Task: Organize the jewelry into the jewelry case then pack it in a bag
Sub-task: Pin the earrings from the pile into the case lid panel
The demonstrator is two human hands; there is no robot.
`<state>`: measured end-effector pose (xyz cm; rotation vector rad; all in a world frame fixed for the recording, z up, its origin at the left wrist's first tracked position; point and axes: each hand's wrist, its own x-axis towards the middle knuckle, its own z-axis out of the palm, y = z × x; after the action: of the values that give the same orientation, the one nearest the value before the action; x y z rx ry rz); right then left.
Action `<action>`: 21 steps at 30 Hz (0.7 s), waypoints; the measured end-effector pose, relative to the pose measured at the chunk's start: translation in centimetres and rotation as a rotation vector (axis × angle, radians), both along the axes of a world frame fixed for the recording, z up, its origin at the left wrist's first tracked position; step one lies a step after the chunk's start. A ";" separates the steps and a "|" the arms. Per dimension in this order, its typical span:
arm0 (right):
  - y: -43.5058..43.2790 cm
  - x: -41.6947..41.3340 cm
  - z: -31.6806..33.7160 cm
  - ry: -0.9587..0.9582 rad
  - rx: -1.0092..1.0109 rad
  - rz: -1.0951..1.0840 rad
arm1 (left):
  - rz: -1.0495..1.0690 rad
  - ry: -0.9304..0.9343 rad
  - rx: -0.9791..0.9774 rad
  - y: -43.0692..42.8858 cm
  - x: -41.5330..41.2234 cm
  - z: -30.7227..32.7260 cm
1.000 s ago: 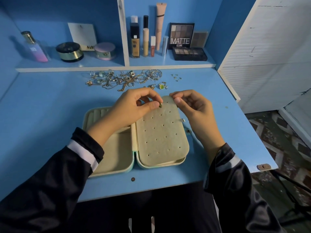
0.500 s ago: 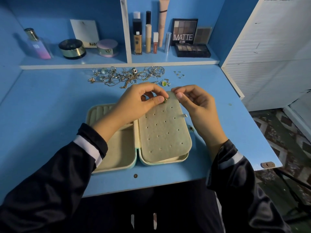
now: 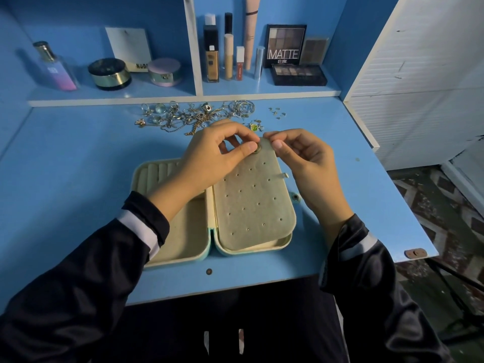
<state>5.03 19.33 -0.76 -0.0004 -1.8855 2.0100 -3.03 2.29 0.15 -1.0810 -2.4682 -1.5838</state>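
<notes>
**Right now: an earring pinched at the panel's far edge**

Both hands meet over the open jewelry case, which lies near the middle of the tabletop's near edge. The left hand pinches a small gold earring between thumb and forefinger, against the far edge of the case's one hole-dotted panel. The right hand, fingers curled, pinches that same far edge just beside the earring. The panel covers the right half of the case.

One tangled pile of jewelry lies along the tabletop's far edge, with a green piece and a few tiny studs to its right.

On the shelf behind stand one perfume bottle, two round jars and a card reading "NUD". Six makeup tubes and bottles follow. One upright palette is marked "MATTE".
</notes>
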 end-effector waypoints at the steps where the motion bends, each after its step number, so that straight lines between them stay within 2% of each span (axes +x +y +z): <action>1: 0.0 0.0 0.0 0.003 -0.010 0.006 | 0.005 0.015 0.004 0.0 0.0 0.0; 3: 0.0 0.0 0.1 0.009 -0.030 0.016 | 0.001 0.015 0.020 0.0 0.1 0.0; 7: 0.0 0.1 0.1 0.023 -0.060 0.035 | -0.057 -0.129 0.064 -0.1 0.5 0.4; 12: -0.2 -0.2 0.3 0.049 -0.086 0.038 | -0.065 -0.198 0.113 -0.4 0.7 1.2; 17: -1.0 -0.5 0.4 0.039 -0.111 -0.036 | -0.100 -0.228 0.187 -1.6 0.2 1.7; 21: -1.6 -0.6 0.9 0.025 -0.157 0.011 | -0.119 -0.220 0.244 -2.8 -0.4 1.8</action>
<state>4.39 17.78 0.18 -0.0075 -1.7113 2.1503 -3.39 -0.51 1.91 -1.0858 -2.2866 -2.0770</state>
